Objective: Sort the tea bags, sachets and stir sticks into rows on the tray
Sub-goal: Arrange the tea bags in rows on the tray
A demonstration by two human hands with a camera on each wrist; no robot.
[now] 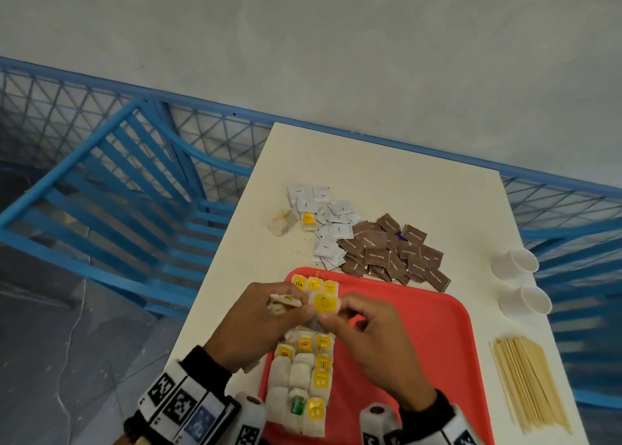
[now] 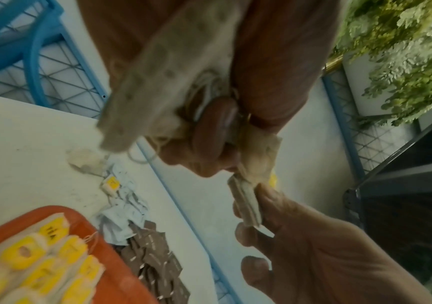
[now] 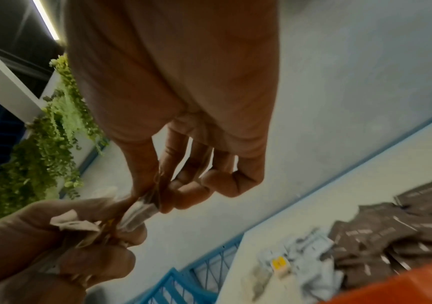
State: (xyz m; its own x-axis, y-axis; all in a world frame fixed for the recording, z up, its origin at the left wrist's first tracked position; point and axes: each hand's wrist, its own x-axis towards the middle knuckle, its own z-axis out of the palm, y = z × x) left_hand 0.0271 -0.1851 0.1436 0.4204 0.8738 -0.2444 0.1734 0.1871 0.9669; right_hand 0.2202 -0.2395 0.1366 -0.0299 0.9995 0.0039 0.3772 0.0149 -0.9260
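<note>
Tea-bag row in progress: left hand (image 1: 259, 323) clutches spare tea bags (image 1: 282, 304), right hand (image 1: 373, 337) pinches one bag (image 1: 324, 305) above the tray (image 1: 420, 343); next, presumably, separating and laying it.

The head view is evenly and softly lit, without hard shadows on the tabletop (image 1: 387, 182), though its straight edges bow toward the frame's corners. Both wrist views are dimmer and greenish, smeared by motion blur. A bright ceiling light strip (image 3: 45, 19) glares at the right wrist view's upper left.
</note>
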